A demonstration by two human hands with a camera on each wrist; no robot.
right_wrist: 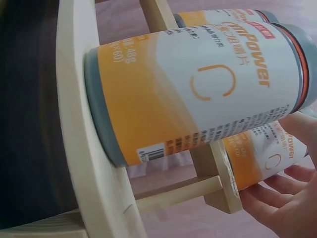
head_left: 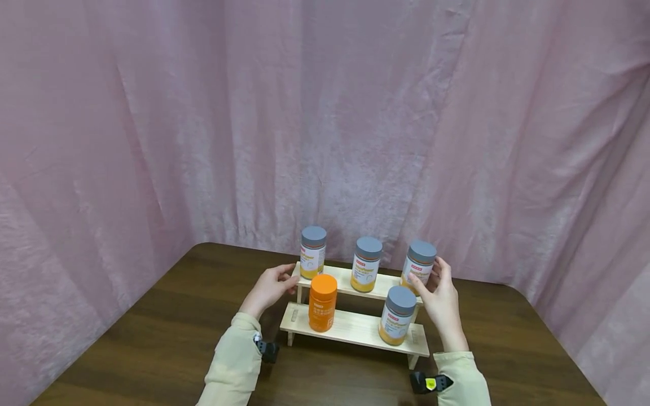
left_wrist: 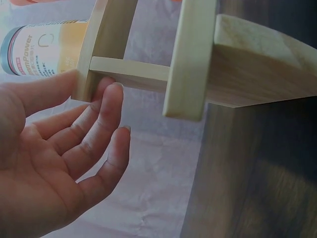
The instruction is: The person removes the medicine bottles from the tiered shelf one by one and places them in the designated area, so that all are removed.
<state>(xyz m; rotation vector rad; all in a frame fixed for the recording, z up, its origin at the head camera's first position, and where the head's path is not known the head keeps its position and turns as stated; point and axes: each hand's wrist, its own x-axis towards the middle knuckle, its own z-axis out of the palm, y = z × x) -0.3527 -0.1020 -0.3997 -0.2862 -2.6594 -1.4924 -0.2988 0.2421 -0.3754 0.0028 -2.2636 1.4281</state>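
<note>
A two-tier wooden rack [head_left: 348,326] stands on the table. My left hand [head_left: 271,288] pinches the left end of its upper shelf, thumb on top and fingers curled beneath, as the left wrist view shows. My right hand [head_left: 440,296] holds a grey-lidded supplement jar [head_left: 418,264] at the right end of that shelf, thumb in front and fingers behind. On the same shelf stand a left jar [head_left: 312,254] and a middle jar [head_left: 365,265], both grey-lidded. The lower shelf carries an orange jar [head_left: 322,303] and another grey-lidded jar [right_wrist: 198,89], close in front of my right hand.
The dark wooden table [head_left: 167,327] extends around the rack on both sides. A pink curtain [head_left: 345,124] hangs along the table's back and sides. Black wrist straps with small devices [head_left: 269,351] sit on both sleeves.
</note>
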